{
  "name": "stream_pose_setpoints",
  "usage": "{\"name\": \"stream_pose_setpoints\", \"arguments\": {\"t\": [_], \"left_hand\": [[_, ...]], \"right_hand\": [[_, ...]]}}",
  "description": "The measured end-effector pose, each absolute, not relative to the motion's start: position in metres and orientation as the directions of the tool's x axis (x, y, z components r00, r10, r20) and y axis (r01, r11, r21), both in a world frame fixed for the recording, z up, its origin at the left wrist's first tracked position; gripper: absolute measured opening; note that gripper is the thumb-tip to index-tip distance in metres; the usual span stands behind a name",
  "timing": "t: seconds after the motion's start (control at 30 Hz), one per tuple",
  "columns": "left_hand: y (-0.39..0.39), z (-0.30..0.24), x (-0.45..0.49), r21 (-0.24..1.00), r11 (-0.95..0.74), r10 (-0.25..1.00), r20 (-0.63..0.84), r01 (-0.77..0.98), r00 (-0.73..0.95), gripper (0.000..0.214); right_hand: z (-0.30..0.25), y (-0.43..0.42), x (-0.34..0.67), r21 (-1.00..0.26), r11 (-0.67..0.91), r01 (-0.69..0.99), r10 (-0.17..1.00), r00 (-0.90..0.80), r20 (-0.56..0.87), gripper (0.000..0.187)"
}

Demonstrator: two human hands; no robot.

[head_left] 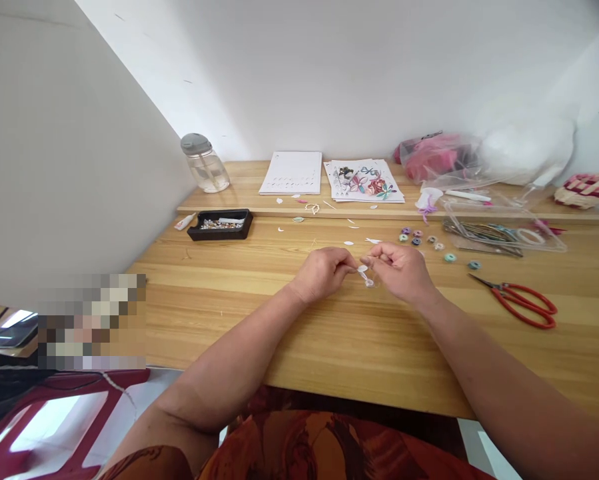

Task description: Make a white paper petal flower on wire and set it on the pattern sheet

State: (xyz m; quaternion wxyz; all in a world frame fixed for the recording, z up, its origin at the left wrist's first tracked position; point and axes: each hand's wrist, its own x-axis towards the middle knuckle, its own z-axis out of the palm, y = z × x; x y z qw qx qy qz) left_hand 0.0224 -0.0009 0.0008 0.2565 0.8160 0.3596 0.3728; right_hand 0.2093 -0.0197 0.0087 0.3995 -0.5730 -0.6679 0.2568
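Both hands meet just above the middle of the wooden table (219,300). My left hand (324,273) is closed in a pinch at the edge of a small white leaf-shaped piece (362,269). Right beside it, my right hand (399,269) is closed too, thumb against forefinger, on what looks like a thin pale thread. Below the fingertips is a small white bobbin (370,283); whether it hangs or rests on the table I cannot tell. More white cut pieces (348,243) lie beyond the hands.
Red-handled scissors (526,303) lie at the right, near several coloured thread bobbins (450,257) and a clear tray (554,245) of tools. Behind stand paper sheets (292,167), decorated sheets (394,190) and plastic bags (524,150). A black box (195,233) and a water bottle (204,167) are left.
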Motion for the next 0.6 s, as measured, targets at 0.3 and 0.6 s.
{"name": "stream_pose_setpoints", "arguments": {"t": [0.3,0.6], "left_hand": [[0.011,-0.01,0.027,0.975,-0.22,0.968,0.216,0.021,0.128,0.011],[0.004,-0.006,0.023,0.541,-0.591,0.806,0.381,0.598,0.453,0.014]], "right_hand": [[-0.004,-0.022,0.192,-0.926,0.166,0.339,0.986,-0.039,0.163,0.029],[0.011,-0.037,0.192,-0.335,0.579,0.744,0.726,-0.283,0.626,0.02]]}}
